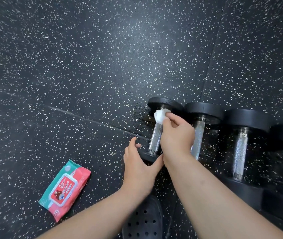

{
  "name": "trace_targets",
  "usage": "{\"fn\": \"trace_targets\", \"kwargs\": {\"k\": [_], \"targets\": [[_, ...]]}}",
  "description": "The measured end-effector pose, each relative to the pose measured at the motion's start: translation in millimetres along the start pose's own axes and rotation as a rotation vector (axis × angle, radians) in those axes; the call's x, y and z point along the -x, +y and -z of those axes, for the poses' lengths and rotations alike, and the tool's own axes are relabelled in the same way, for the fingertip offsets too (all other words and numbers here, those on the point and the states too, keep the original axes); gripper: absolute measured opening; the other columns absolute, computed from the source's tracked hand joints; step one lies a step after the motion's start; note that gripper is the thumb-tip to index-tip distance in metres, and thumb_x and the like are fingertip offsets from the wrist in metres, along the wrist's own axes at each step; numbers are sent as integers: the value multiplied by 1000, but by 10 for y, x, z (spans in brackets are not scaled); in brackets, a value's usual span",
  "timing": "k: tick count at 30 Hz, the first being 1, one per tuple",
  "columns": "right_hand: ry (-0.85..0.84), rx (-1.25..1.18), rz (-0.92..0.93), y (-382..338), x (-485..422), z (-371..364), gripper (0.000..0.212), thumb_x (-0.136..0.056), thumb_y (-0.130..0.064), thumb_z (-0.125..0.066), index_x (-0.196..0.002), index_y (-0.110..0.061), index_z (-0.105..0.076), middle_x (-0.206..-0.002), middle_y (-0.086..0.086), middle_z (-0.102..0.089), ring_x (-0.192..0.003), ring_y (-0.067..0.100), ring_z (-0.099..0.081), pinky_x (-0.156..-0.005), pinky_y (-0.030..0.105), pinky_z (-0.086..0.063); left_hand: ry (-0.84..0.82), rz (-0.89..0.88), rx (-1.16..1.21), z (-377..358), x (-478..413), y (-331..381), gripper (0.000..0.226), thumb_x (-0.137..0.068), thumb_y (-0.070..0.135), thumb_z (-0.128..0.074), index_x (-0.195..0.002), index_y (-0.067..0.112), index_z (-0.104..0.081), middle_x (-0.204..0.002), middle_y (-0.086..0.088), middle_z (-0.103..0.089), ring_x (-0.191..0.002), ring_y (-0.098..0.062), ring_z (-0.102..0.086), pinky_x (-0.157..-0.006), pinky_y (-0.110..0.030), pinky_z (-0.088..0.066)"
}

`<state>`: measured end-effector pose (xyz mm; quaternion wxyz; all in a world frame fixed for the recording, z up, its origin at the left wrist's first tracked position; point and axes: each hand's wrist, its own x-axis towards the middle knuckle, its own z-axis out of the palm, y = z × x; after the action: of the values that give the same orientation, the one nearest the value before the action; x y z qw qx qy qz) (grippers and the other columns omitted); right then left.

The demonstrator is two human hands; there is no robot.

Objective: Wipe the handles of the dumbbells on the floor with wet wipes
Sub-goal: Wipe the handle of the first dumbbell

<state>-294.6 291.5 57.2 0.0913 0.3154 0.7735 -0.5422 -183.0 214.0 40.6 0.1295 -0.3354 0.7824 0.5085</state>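
Note:
Several black dumbbells with knurled silver handles lie side by side on the floor at the right. My right hand [176, 135] pinches a crumpled white wet wipe [159, 116] against the far end of the leftmost dumbbell's handle [155, 138], just below its far weight plate [163, 103]. My left hand [138, 168] rests on the near weight plate of that dumbbell, fingers curved over its rim, thumb spread toward the right wrist. The near plate is mostly hidden by both hands.
A teal and red pack of wipes [65, 190] lies on the speckled black rubber floor [85, 66] at the lower left. A black perforated shoe [143, 221] shows at the bottom. The second dumbbell's handle [198, 135] sits close beside my right hand.

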Motion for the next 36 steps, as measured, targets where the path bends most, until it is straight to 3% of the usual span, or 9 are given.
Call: {"fn": "trace_targets", "kwargs": {"k": [3,10,13,18,20,23,27,36], "targets": [[3,3,16,-14,-50,-14,18,-91,-28,-77,-109,-28,-80,-95,-17,-77,-90,-6,-70,-85,14,-51,6,-8,0,-7,4,2,123,-59,80,-70,-162,32,-22,-131,32,-36,-135,-5,-37,-115,-27,-32],[82,-94,-31,36,-200,-104,9,-84,-28,-86,-89,-27,-78,-82,-16,-76,-78,-7,-70,-78,16,-53,12,-23,-16,-12,1,-11,122,-60,81,-70,-161,34,-22,-131,32,-36,-136,-5,-37,-112,-25,-32],[63,-269,-139,101,-245,-119,10,-86,-25,-86,-84,-26,-76,-82,-12,-79,-78,-1,-73,-82,23,-57,16,-33,-28,-11,-3,-22,122,-61,82,-71,-161,32,-23,-130,31,-37,-135,-5,-38,-113,-27,-34],[4,-430,-302,179,-271,-135,8,-92,-22,-81,-85,-27,-79,-90,-5,-81,-98,23,-78,-94,44,-63,15,-46,-26,-22,-10,-60,118,-64,82,-74,-160,34,-24,-130,29,-39,-135,-5,-39,-116,-29,-35],[24,-339,-227,185,-240,-116,4,-90,-24,-81,-87,-27,-81,-88,-9,-81,-93,16,-78,-94,42,-62,15,-45,-24,-17,-12,-60,118,-63,81,-74,-160,34,-24,-130,30,-38,-135,-5,-39,-116,-30,-35],[56,-102,-25,126,-139,-48,5,-89,-26,-81,-91,-30,-81,-84,-18,-77,-83,-3,-72,-88,27,-59,18,-45,-26,-14,-12,-41,117,-62,79,-72,-159,34,-25,-130,29,-39,-134,-5,-39,-115,-29,-34],[15,138,147,113,-13,-18,13,-92,-26,-75,-98,-36,-80,-93,-21,-74,-88,-1,-71,-88,23,-54,16,-39,-35,-15,-10,-28,115,-61,76,-69,-159,36,-26,-130,30,-39,-132,-4,-38,-111,-27,-35],[42,93,103,74,-88,-17,2,-90,-29,-80,-90,-32,-81,-85,-16,-75,-80,-1,-70,-79,20,-52,17,-46,-26,1,2,4,115,-60,79,-69,-158,34,-28,-128,30,-39,-132,-5,-40,-111,-26,-34]]}}
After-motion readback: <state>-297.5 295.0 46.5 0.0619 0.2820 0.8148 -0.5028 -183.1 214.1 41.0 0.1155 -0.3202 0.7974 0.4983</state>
